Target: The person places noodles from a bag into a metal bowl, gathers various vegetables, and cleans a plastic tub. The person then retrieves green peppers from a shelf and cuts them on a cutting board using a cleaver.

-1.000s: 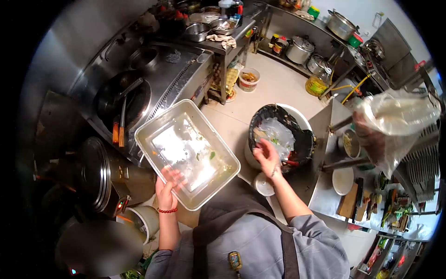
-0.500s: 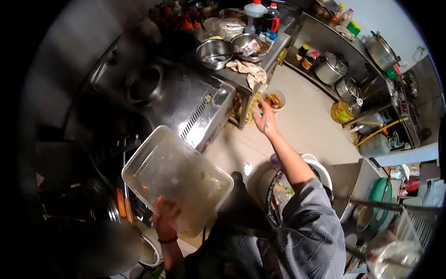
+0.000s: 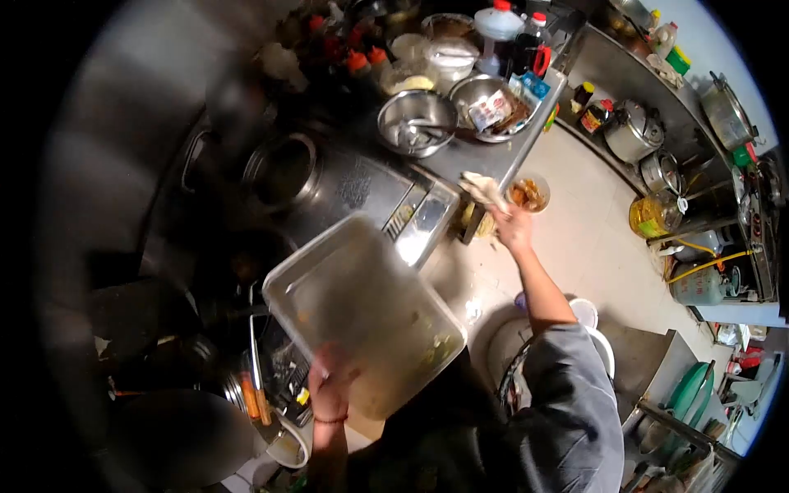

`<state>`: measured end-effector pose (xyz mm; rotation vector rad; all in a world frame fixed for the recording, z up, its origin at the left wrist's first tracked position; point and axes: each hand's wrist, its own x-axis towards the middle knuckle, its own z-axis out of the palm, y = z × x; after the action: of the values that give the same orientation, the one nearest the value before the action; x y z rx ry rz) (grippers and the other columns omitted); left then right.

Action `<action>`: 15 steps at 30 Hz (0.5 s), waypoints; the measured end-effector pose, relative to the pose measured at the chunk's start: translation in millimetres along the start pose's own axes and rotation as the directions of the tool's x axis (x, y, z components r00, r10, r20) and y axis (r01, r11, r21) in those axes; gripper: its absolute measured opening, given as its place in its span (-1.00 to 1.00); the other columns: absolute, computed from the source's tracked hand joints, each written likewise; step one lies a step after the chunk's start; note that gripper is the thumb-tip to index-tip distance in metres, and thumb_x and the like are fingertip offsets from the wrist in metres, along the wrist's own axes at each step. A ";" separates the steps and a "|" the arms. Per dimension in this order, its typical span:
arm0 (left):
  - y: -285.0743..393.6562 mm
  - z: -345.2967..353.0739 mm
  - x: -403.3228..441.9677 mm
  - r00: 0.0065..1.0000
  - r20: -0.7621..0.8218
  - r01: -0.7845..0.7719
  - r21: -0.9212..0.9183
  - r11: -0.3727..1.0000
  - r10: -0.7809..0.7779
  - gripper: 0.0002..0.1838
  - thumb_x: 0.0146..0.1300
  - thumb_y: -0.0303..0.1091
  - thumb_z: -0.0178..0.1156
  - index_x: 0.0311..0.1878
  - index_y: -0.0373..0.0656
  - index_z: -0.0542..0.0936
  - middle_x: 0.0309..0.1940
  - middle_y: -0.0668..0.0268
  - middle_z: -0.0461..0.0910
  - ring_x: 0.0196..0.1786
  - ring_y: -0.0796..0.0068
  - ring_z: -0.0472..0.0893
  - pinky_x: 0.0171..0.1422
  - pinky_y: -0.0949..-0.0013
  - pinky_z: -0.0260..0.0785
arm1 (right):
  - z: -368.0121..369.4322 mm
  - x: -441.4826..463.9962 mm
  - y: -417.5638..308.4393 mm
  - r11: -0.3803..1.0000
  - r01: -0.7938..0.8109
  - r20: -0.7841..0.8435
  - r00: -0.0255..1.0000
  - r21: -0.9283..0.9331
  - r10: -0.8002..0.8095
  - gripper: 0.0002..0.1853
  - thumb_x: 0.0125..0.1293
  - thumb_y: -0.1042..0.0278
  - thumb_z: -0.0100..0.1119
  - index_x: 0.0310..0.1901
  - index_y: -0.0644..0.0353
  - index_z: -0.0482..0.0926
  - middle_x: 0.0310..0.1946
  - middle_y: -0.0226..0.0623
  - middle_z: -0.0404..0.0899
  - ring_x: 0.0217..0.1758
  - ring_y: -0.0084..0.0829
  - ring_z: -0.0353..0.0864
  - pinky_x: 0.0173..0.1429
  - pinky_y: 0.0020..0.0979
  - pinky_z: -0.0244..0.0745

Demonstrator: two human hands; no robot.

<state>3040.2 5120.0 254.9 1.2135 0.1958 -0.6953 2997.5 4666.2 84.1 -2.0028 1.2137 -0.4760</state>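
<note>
My right hand (image 3: 514, 230) is closed on a pale rag (image 3: 483, 188), at the corner of the steel counter. A large translucent plastic tub (image 3: 370, 304) is tilted in front of me, with bits of food scraps on its bottom. My left hand (image 3: 330, 382) supports it at the near left rim, and its fingers look blurred against the tub wall. Beyond the rag, a bowl of reddish-brown food (image 3: 528, 194) is partly hidden by the counter edge.
Two steel bowls (image 3: 417, 123) stand on the counter (image 3: 526, 156). To the left is a stove (image 3: 353, 177). A bin (image 3: 505, 353) sits below my right arm. Along the far wall, shelves hold pots (image 3: 633, 131) and jars. Wooden-handled tools (image 3: 256, 403) lie at lower left.
My right hand has reached the rag, closed on it and pulled it off the place where it lay by the bowls. The view has shifted, and the tub stays in my left hand.
</note>
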 end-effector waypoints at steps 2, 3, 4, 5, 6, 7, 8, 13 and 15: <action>-12.4 -2.2 28.8 0.952 0.305 0.099 -0.328 0.940 0.006 -0.36 0.18 -0.30 0.17 0.32 -0.16 0.23 0.17 0.12 0.36 0.18 0.12 0.42 0.13 0.05 0.39 | -57.0 -57.8 2.0 0.880 -0.286 -0.031 0.947 0.380 0.321 -0.81 0.14 0.25 0.30 -0.28 0.17 0.64 -0.37 -0.32 0.59 -0.23 -0.51 0.53 -0.15 -0.46 0.47; -2.0 21.2 33.4 0.930 0.367 0.021 -0.125 0.992 0.027 -0.37 0.19 -0.31 0.16 0.32 -0.18 0.22 0.20 0.10 0.33 0.20 0.12 0.41 0.15 0.07 0.40 | -73.6 -77.3 29.4 0.841 -0.127 -0.149 0.960 0.526 0.237 -0.80 0.16 0.32 0.27 -0.23 0.24 0.63 -0.31 -0.32 0.59 -0.20 -0.52 0.54 -0.12 -0.49 0.48; 5.4 45.2 38.8 0.892 0.451 -0.075 0.072 0.995 0.035 -0.37 0.20 -0.32 0.16 0.32 -0.20 0.20 0.23 0.07 0.30 0.22 0.11 0.41 0.18 0.10 0.41 | -91.7 -95.4 50.0 0.772 0.062 -0.295 0.941 0.633 0.166 -0.79 0.17 0.38 0.23 -0.19 0.30 0.62 -0.26 -0.32 0.59 -0.18 -0.53 0.55 -0.10 -0.51 0.48; 3.4 55.5 49.7 0.877 0.480 -0.058 0.080 0.995 0.012 -0.37 0.20 -0.32 0.16 0.32 -0.20 0.20 0.23 0.07 0.30 0.22 0.11 0.41 0.18 0.10 0.41 | -122.5 -121.1 17.4 0.715 0.144 -0.302 0.948 0.684 0.098 -0.72 0.19 0.39 0.17 -0.08 0.30 0.56 -0.20 -0.29 0.59 -0.16 -0.49 0.57 -0.03 -0.49 0.47; -1.5 64.5 62.4 0.830 0.558 -0.052 0.093 0.994 -0.009 -0.37 0.20 -0.37 0.14 0.32 -0.21 0.19 0.23 0.05 0.29 0.22 0.10 0.40 0.19 0.11 0.41 | -161.9 -144.3 -26.5 0.650 0.230 -0.326 0.945 0.724 0.029 -0.65 0.20 0.40 0.11 0.03 0.30 0.50 -0.14 -0.26 0.60 -0.15 -0.44 0.58 0.03 -0.47 0.47; -6.6 73.9 75.8 0.770 0.638 -0.045 0.107 0.993 -0.034 -0.38 0.20 -0.42 0.13 0.33 -0.22 0.17 0.24 0.03 0.29 0.23 0.10 0.40 0.21 0.11 0.41 | -187.6 -159.2 -31.6 0.755 0.194 -0.272 0.962 0.626 -0.022 -0.72 0.14 0.55 0.06 -0.09 0.36 0.56 -0.13 -0.25 0.59 -0.09 -0.49 0.57 0.01 -0.48 0.48; -14.2 85.9 91.3 0.728 0.683 -0.029 0.118 0.993 -0.060 -0.38 0.20 -0.42 0.13 0.33 -0.22 0.17 0.24 0.03 0.29 0.23 0.10 0.40 0.21 0.11 0.41 | -199.1 -172.9 -49.2 0.862 0.334 -0.380 0.907 0.382 -0.183 -0.68 0.10 0.52 0.11 -0.06 0.33 0.55 -0.15 -0.25 0.59 -0.13 -0.47 0.58 -0.02 -0.45 0.50; -55.6 183.1 75.8 0.473 0.872 -0.158 0.222 0.962 -0.124 -0.37 0.07 -0.71 0.07 0.27 -0.25 0.21 0.15 0.19 0.40 0.18 0.41 0.43 0.27 0.39 0.28 | -171.8 -213.9 -130.9 0.775 0.538 -0.292 0.723 -0.331 -0.626 -0.59 -0.08 0.36 0.34 -0.13 0.23 0.50 -0.10 -0.11 0.52 -0.10 -0.09 0.51 -0.04 -0.22 0.43; -82.5 208.3 58.8 0.396 0.912 -0.125 0.171 0.977 -0.109 -0.34 0.00 -0.73 -0.01 0.28 -0.29 0.20 0.10 0.28 0.40 0.17 0.45 0.42 0.27 0.41 0.26 | -138.8 -211.2 -122.8 0.738 0.666 -0.359 0.666 -0.110 -0.654 -0.64 0.00 0.43 0.24 -0.13 0.33 0.47 0.03 -0.01 0.45 0.03 -0.01 0.47 0.12 -0.14 0.37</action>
<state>2992.0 4894.2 236.1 0.8453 -0.8735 -1.3256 2880.5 4830.3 280.0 -2.3640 0.6084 -1.2862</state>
